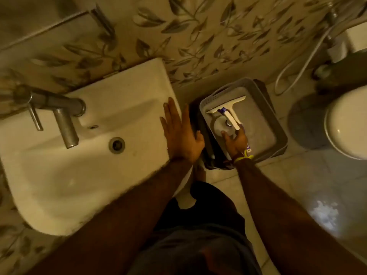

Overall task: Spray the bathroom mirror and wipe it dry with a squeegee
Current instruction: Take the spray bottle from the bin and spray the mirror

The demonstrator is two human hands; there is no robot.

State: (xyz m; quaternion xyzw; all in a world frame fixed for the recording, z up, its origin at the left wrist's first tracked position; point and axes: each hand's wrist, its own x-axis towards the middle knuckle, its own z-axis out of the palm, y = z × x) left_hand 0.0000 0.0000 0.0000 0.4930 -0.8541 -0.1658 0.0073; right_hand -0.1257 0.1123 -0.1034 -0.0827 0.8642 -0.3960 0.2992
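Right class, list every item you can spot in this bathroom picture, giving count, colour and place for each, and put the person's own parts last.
Sink: one, white, left, against the wall.
Tap: one, metal, over the sink.
Basket: one, grey, on the floor right of the sink.
Squeegee: one, white, in the basket.
Spray bottle: one, white, purple nozzle, in the basket under the squeegee.
Toilet: one, white, far right.
Hose: one, white, on the wall by the toilet.
Left hand: open, flat at the sink's right edge.
Right hand: reaching into the basket at the bottle; grip unclear.
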